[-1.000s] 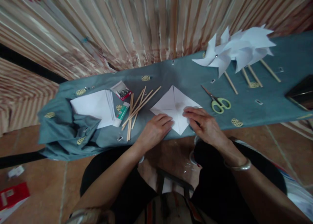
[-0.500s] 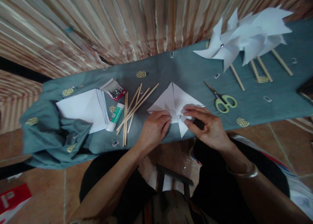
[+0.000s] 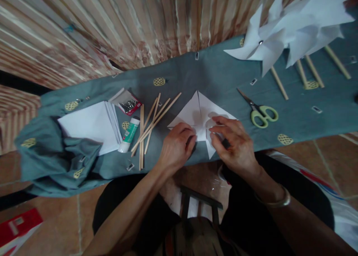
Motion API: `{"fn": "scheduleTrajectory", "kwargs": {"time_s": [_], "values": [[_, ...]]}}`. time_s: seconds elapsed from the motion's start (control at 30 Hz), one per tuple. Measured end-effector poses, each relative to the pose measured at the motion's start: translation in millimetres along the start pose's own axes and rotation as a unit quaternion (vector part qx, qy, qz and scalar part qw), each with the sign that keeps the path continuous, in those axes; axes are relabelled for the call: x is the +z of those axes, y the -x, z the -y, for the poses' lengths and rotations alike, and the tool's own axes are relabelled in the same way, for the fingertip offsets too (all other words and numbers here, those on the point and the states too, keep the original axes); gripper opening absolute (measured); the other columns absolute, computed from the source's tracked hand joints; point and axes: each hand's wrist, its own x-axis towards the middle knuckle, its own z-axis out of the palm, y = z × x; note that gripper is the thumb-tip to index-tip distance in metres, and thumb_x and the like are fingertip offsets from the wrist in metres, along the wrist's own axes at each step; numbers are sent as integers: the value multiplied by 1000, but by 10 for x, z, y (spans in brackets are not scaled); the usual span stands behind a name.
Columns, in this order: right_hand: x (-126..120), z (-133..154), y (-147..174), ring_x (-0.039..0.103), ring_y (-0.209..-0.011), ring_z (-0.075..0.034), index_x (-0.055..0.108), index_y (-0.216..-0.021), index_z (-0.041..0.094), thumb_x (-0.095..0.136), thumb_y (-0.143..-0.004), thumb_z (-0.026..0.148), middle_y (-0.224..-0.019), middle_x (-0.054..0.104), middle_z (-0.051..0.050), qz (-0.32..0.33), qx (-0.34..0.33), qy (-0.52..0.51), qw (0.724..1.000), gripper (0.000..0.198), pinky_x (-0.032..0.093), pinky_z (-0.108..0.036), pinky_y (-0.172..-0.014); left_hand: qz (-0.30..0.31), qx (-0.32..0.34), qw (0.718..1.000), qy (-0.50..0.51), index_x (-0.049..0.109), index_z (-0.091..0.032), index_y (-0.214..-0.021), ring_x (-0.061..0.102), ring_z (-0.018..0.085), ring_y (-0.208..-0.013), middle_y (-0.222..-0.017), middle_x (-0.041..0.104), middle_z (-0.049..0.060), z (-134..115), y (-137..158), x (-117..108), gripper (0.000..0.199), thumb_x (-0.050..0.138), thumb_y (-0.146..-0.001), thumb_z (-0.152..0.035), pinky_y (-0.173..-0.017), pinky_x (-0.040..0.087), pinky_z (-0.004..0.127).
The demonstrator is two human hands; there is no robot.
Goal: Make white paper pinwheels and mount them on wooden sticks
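A square white paper sheet (image 3: pixel 191 108) lies in front of me with a corner toward the back. Slits run in from its corners, and one pointed flap sticks out toward me. My left hand (image 3: pixel 176 146) holds the sheet down at its left side, thumb and fingers together. At the right, my right hand (image 3: pixel 236 142) grips a curled part of the sheet between thumb and fingers near the centre. The fingers partly hide this fold. Green-handled scissors (image 3: pixel 263 116) rest to the right of the sheet.
Wooden sticks (image 3: pixel 151 127), a glue stick (image 3: pixel 129 135), an opened packet of metal pins (image 3: pixel 127 102) and a stack of white paper (image 3: pixel 84 125) lie on the left. Finished paper pinwheels (image 3: pixel 268 43) on sticks occupy the back right. A green cloth (image 3: pixel 218 69) covers the table.
My right hand has closed its fingers nearer together on the curled paper. The left hand stays on the sheet. The whole view has shifted slightly.
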Motion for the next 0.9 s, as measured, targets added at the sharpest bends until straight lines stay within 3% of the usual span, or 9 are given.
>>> {"fn": "scheduleTrajectory", "kwargs": {"time_s": [0.33, 0.9], "values": [[55, -30, 88, 44, -135, -32, 55, -133, 23, 49, -88, 7, -149, 44, -12, 46, -71, 43, 996, 48, 43, -55, -106, 4, -8, 1000, -17, 62, -17, -82, 63, 17, -89, -96, 63, 7, -6, -22, 1, 12, 53, -90, -19, -81, 55, 31], [94, -35, 91, 41, -138, -31, 52, -138, 29, 49, -88, 7, -153, 41, -8, 61, -55, 39, 996, 55, 42, -56, -106, 13, -8, 1000, -26, 63, -16, -83, 64, 17, -87, -95, 63, 7, -13, -48, -11, 12, 53, -89, -19, -79, 55, 31]]}}
